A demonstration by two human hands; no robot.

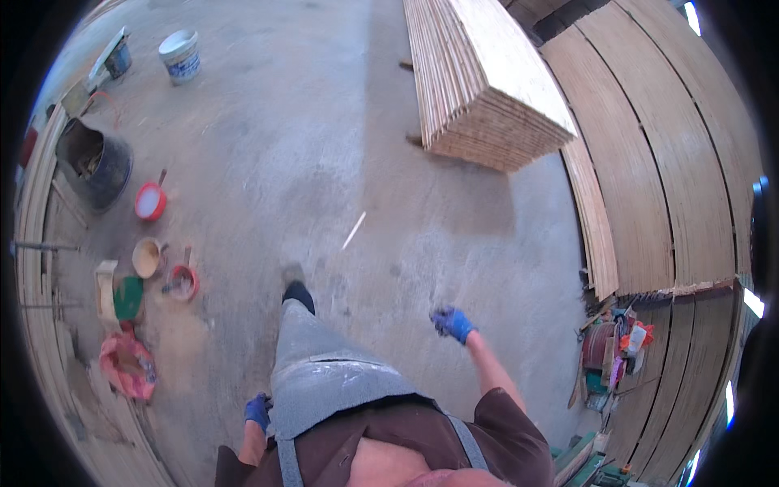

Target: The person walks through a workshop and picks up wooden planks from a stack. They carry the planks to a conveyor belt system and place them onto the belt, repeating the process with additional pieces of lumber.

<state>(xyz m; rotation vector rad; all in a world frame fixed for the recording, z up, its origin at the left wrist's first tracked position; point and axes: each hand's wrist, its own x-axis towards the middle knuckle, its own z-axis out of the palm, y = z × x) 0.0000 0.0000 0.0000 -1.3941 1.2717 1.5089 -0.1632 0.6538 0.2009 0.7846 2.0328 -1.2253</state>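
Observation:
My right hand, in a blue work glove, hangs over the concrete floor to the right of my body. Its fingers are loosely bent and nothing shows in them. At my left side, next to the grey apron, is my left hand, also gloved in blue. It looks empty, its fingers slightly bent and partly apart. A dark shoe pokes out beyond the apron's hem. On the floor ahead lies a thin pale strip of wood.
A tall stack of wooden boards stands ahead on supports. More large boards line the right side, near a cluttered heap. Along the left are a white bucket, a dark bin, red bowls and a pink bag.

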